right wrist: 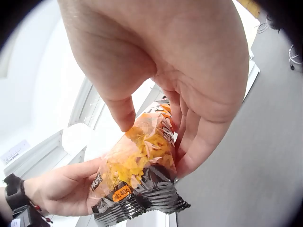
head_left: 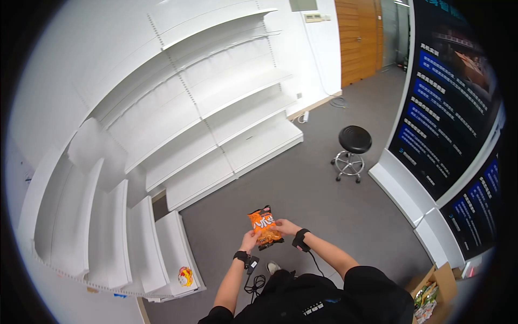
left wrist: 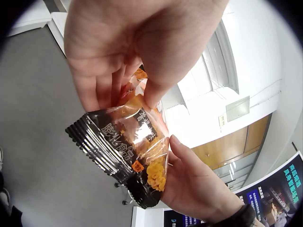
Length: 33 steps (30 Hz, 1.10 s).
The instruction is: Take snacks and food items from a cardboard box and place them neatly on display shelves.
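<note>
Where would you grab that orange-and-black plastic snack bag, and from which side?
The bag is probably best held by its two long sides, coming from left and right, as the left grip and right grip do. Its middle looks puffed out, so the thinner sides should pinch more easily. The flatter, crimped black plastic end seal may offer a second spot.

head view from high, facing forward and down, wrist views close up, all sharing the snack bag [head_left: 264, 225]
</note>
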Available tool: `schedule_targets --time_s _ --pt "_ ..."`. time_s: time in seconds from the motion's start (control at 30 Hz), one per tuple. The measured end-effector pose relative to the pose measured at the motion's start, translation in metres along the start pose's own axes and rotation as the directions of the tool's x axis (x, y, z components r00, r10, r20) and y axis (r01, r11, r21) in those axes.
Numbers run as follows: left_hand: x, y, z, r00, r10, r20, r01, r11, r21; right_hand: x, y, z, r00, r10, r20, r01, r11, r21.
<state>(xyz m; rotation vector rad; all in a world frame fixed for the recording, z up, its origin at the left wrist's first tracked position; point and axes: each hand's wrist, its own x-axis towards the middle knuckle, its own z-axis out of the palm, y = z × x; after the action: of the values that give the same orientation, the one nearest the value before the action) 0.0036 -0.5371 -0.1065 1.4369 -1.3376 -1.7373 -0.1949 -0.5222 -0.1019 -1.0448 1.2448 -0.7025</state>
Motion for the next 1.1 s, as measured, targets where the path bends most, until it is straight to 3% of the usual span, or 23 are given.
schedule_targets --time_s 0.27,0.4,0.53,0.6,0.67,0.83,1.03,1.1 --pt "0.123 0.051 0.018 0.981 0.047 0.189 -0.051 0.999 0.015 0.072 -0.018 -0.078 0.977 -0.041 -0.210 0.047 0.999 0.025" --pt "0.198 0.074 0.003 0.974 0.069 0.217 -0.064 0.998 -0.029 0.129 -0.052 -0.107 0.961 -0.008 -0.277 -0.024 0.994 -0.111" --pt "0.263 0.106 -0.026 0.975 0.136 0.178 -0.134 0.991 -0.019 0.202 -0.084 -0.129 0.966 -0.016 -0.257 -0.034 0.981 -0.189" --pt "0.302 0.130 -0.048 0.948 0.249 0.200 -0.231 0.967 -0.108 0.242 -0.115 -0.135 0.953 -0.068 -0.297 0.039 0.994 -0.101" --pt "0.334 0.148 -0.065 0.928 0.340 0.151 -0.330 0.940 -0.089 0.258 -0.160 -0.135 0.957 -0.051 -0.285 0.003 0.986 -0.166" --pt "0.370 0.205 -0.108 0.938 0.303 0.168 -0.305 0.952 -0.016 0.318 -0.211 -0.138 0.959 -0.082 -0.270 0.038 0.986 -0.164" --pt "0.406 0.217 -0.155 0.961 0.269 0.063 -0.263 0.960 -0.095 0.394 -0.236 -0.133 0.971 -0.099 -0.216 0.046 0.970 -0.239" --pt "0.428 0.218 -0.168 0.955 0.296 -0.008 -0.296 0.951 -0.089 0.428 -0.239 -0.136 0.965 -0.206 -0.160 0.162 0.954 -0.253"
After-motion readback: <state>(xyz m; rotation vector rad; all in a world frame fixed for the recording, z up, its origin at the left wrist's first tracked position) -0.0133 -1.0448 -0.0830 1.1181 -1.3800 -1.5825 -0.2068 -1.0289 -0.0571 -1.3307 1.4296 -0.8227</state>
